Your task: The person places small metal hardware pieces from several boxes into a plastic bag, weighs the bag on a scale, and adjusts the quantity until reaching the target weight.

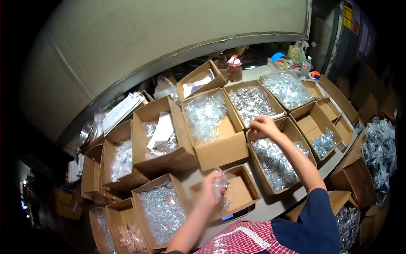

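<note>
1. Left hand [210,190] pinches a small clear plastic bag [221,186] at its top and holds it over a shallow, nearly empty cardboard box [243,195] at the near edge of the table; something small seems to lie in the bag's bottom, though it is too small to tell what.
2. Right hand [263,125] reaches forward with fingers closed in a pinch at the rim between two boxes of shiny packets: the far box [253,103] and the nearer long box [277,163]. Whether anything sits in that pinch cannot be told.
3. Risk: the bag hangs from a light grip with its mouth seemingly loose, so a tilt could likely spill its contents into the box below or onto the table [275,207].
4. Risk: the right forearm crosses low over the long box, and a careless pull back could drag packets over the rim.
5. Risk: the boxes stand edge to edge, so a dropped packet could easily fall into the wrong one.
6. Around: a tall box with clear bags [209,116] stands between the hands, and a box of small silvery pieces [163,211] lies just left of the left hand.
7. Further off: a box with a paper sheet [160,133], two brown jars [230,67] and tape rolls [282,59] by the wall.
8. A dark flat device [232,216] peeks from beneath the shallow box.
</note>
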Demonstrator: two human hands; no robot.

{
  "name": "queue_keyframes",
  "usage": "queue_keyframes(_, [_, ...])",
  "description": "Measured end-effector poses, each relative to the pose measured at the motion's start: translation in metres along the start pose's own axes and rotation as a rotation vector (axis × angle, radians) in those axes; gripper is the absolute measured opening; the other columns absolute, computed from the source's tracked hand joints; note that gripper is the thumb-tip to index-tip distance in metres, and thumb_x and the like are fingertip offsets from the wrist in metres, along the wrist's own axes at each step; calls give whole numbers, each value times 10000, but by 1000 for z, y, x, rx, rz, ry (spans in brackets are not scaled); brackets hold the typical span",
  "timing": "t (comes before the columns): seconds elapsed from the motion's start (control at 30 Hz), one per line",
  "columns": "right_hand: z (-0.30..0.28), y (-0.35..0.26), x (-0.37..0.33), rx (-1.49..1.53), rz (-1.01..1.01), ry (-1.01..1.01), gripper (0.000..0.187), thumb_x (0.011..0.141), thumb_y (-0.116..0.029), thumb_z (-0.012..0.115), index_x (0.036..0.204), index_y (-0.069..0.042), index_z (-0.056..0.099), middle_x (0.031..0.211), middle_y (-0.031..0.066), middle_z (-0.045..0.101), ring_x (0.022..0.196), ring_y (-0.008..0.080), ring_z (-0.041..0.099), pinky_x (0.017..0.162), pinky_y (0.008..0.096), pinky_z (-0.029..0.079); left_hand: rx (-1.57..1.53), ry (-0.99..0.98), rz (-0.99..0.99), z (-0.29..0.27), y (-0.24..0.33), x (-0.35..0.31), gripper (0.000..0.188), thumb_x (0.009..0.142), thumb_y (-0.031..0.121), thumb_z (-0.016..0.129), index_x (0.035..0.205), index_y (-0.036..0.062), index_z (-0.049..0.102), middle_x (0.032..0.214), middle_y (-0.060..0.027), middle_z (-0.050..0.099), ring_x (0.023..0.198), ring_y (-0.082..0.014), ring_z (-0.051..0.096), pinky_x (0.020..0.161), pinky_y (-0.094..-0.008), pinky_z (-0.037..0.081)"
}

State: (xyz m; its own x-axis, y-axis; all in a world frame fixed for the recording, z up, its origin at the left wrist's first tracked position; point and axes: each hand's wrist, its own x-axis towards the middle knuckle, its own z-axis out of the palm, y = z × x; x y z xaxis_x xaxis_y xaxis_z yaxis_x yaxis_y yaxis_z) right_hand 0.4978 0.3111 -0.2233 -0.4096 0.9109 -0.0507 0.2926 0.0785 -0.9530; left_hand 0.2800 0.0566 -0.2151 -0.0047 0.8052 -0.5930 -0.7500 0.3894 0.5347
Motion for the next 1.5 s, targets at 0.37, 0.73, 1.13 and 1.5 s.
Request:
queue_keyframes(0.37, [-78, 105, 166, -814, 146, -252, 245, 680, -93, 709, 919, -38, 699, 845, 148, 698, 819, 255, 675, 740, 363, 539, 26, -250, -7, 44, -4, 57, 211, 757, 4, 569, 965, 39, 559, 890, -116, 620, 761, -176, 610, 663, -268, 504])
queue_keyframes(0.73, [-92, 2, 49, 278, 160, -347, 180, 958, -192, 586, 994, -16, 607, 745, 33, 629, 627, 113, 640, 580, 223, 509, 183, -215, -74, 91, 0, 82, 311, 966, 224, 548, 1238, 80, 501, 845, -89, 613, 734, -143, 608, 598, -257, 502])
queue_keyframes(1.13, [-223, 135, 100, -1173, 74, 608, 339, 822, -196, 671, 1093, -18, 572, 1070, 239, 611, 1035, 406, 596, 840, 476, 506, 115, -79, 166, 98, 4, 65, 322, 875, 87, 557, 1175, -28, 558, 1094, -203, 657, 649, -156, 617, 570, -242, 499])
queue_keyframes(1.5, [-143, -6, -29, 356, -182, 143, 477, 851, -108, 620, 1308, -45, 498, 1121, 118, 670, 860, 146, 635, 613, 222, 516, 158, -142, 141, 89, -26, 47, 235, 933, 185, 558, 1082, 3, 552, 981, -112, 611, 609, -140, 604, 439, -234, 496])
